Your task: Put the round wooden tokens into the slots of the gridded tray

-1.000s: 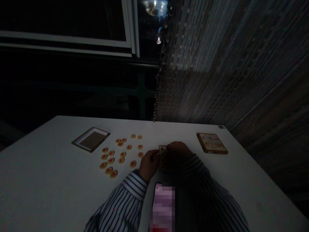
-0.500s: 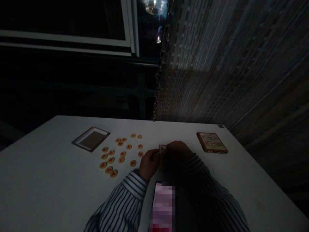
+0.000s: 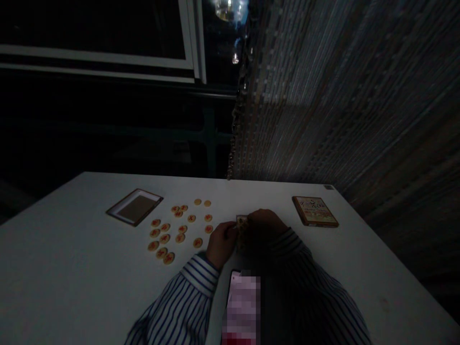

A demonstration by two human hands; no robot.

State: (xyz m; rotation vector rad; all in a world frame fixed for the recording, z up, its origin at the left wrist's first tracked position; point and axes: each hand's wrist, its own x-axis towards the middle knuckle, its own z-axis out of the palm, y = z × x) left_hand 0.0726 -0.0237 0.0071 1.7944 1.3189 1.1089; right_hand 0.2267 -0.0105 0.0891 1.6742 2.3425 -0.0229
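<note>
Between my hands lies a small light-edged box [image 3: 242,217] with round Chinese chess pieces [image 3: 243,224] in it, mostly in shadow. My left hand [image 3: 222,243] has its fingers closed on the box's left edge. Curled over the right side of the box is my right hand [image 3: 266,223]; its fingertips are lost in the dark, so what they hold is hidden. Left of my hands, several loose wooden Chinese chess pieces [image 3: 164,238] with red characters lie face up on the white table [image 3: 89,273]. Two paler discs [image 3: 202,202] lie behind them.
An open shallow box part [image 3: 134,207] with a brown rim rests at the far left. A printed wooden box lid [image 3: 315,211] lies to the right. Below my hands is a phone [image 3: 241,306] with a blurred screen. A bead-string curtain [image 3: 287,120] hangs behind the table.
Almost nothing differs. Both hands stay at the small box, and the right hand shifts very slightly over the pieces. The loose pieces lie as before.
</note>
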